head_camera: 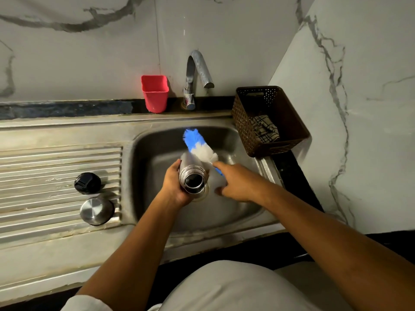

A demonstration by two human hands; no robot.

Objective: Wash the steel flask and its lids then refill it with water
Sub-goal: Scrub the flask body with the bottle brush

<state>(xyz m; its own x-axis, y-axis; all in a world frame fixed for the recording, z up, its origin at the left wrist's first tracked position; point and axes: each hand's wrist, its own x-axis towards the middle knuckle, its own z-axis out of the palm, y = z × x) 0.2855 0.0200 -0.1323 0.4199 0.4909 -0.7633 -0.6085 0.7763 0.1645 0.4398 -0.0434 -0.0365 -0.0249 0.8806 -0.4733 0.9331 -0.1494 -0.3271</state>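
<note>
Closest to me, my two bare forearms reach over the table edge into the dull steel sink (143, 140), where my left hand (174, 187) is wrapped around the cylindrical steel flask (192, 173), its open mouth tipped toward me above the drain, while my right hand (235, 184) grips the blue handle of the blue-and-white bristle bottle brush (199, 145) lying against the flask's outside. Further left on the ribbed drainboard sit the round steel lid (97, 211) and black plastic cap (87, 182), and beyond, the curved metal tap (197, 72) looks dry. I judge scrubbing underway; lids, rinsing and refilling remain.
</note>
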